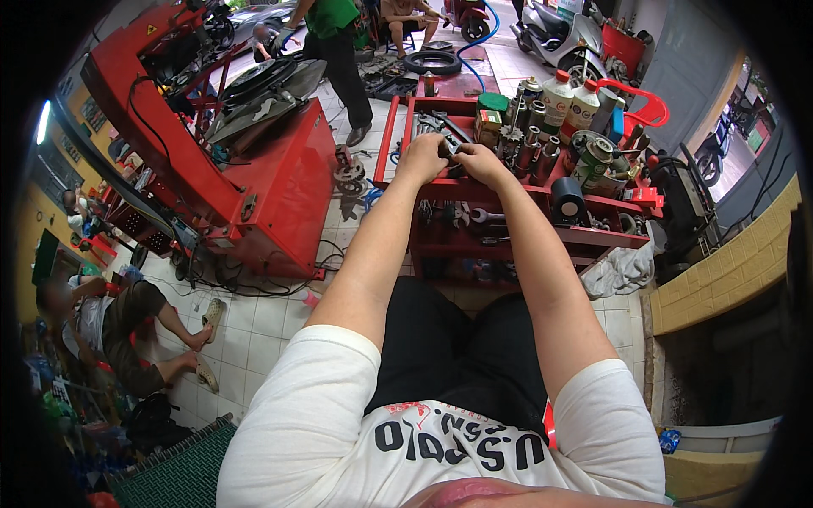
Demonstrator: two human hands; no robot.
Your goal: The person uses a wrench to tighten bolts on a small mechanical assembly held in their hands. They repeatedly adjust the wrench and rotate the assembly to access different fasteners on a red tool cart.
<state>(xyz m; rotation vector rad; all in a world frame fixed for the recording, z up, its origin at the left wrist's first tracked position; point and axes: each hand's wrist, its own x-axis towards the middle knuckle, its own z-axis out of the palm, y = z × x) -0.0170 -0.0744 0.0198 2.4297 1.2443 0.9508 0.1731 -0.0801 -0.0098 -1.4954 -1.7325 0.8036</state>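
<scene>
Both arms reach forward over the top tray of a red tool cart (529, 193). My left hand (423, 158) and my right hand (479, 163) meet over its near left part, fingers bent and closed around a small shiny metal piece (451, 147). It is mostly covered by the fingers, so its kind cannot be made out. Just beyond lie metal hand tools (432, 123) in the tray. To the right of my right hand stand a small cardboard box (488, 127) and several metal sockets (527, 152).
Bottles (556, 100) and cans (594, 157) crowd the cart's right side. Wrenches (484, 217) lie on the shelf below. A red tyre machine (279, 186) stands left. One person sits at the left (127, 326); another stands in dark trousers (343, 80). Motorbikes (563, 38) are beyond.
</scene>
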